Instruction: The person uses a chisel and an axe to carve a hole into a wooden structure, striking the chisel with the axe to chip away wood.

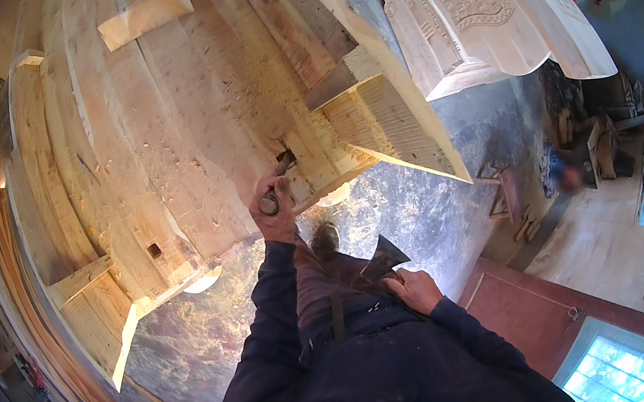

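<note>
Large joined timber boards (190, 114) lie before me, strewn with wood chips. My left hand (274, 205) grips a chisel (269, 203); its round handle end points up at me and its blade end is at a dark square hole (288, 156) near the boards' near edge. A second square hole (154, 250) shows farther left. Low by my body, my right hand (418, 291) is closed around the handle of a hatchet (385, 257), close below its dark, flared steel head. The hatchet is apart from the boards and the chisel.
Angled timber pieces rise at the right (391, 122) and left (99, 315) corners of the boards. A carved wooden panel (454, 0) stands at upper right. Long planks (32, 307) are stacked at left. A reddish door (518, 302) is at lower right. Some blurred things lie at far right.
</note>
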### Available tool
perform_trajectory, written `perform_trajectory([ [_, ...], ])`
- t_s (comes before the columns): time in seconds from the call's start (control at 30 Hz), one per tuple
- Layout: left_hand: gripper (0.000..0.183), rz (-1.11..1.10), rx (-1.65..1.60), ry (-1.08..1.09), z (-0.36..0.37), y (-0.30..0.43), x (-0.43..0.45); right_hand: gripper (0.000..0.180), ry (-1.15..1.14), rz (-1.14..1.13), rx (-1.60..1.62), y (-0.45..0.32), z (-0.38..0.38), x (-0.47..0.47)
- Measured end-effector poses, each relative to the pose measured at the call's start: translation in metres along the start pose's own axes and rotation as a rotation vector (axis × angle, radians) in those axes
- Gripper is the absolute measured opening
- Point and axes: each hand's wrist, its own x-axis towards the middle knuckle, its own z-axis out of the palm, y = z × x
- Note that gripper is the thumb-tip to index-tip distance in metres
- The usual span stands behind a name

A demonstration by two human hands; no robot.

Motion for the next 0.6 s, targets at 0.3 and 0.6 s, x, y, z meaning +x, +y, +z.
perform_trajectory([
  [0.3, 0.006, 0.126, 0.135, 0.003, 0.029, -0.007, -0.024, 0.044, -0.004, -0.012, 0.005, -0.016, -0.010, 0.004],
  [0.6, 0.012, 0.079, 0.236, 0.099, 0.063, 0.003, -0.035, 0.037, 0.080, -0.166, -0.038, -0.032, -0.033, 0.010],
])
